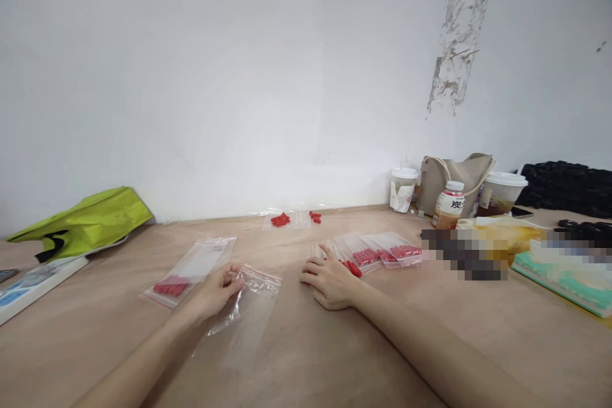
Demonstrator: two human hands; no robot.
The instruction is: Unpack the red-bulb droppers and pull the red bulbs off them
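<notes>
Pinched between the thumb and fingers of my left hand [224,287] is the edge of a clear zip bag [253,306], which looks empty and hangs toward the table's front. My right hand [329,280] lies palm down with fingers spread, touching white sticks with red ends [352,268] that it partly covers. Just right of it, overlapping clear bags [396,254] hold more of these red-ended pieces. Beyond my left hand, a filled zip bag [191,266] rests flat with red pieces at its near end.
Small heaps of red pieces [280,220] lie on clear plastic by the wall. At right stand a lidded cup [402,190], a bottle [449,205], a grey bag [454,175] and a tissue pack [559,280]. A yellow-green bag [90,220] and a power strip [43,287] lie left.
</notes>
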